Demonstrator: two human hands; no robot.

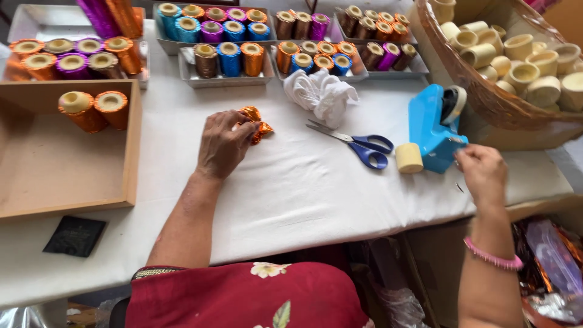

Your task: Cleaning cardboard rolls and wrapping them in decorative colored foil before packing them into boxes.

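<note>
Orange-foil roll (255, 124) sits mid-table, pinned under the left hand (223, 144) — fingers curled round it so the wrap stays put. Right hand (483, 171), fingers pinched narrow, touches the blue tape dispenser (432, 129) at the near right edge; scissors (358, 143) lie between.

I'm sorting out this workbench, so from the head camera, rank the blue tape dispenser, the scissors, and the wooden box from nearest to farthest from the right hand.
From the right hand:
1. Blue tape dispenser, just above the fingertips.
2. Scissors, further left, mid-table.
3. Wooden box, far left edge of the table.
</note>
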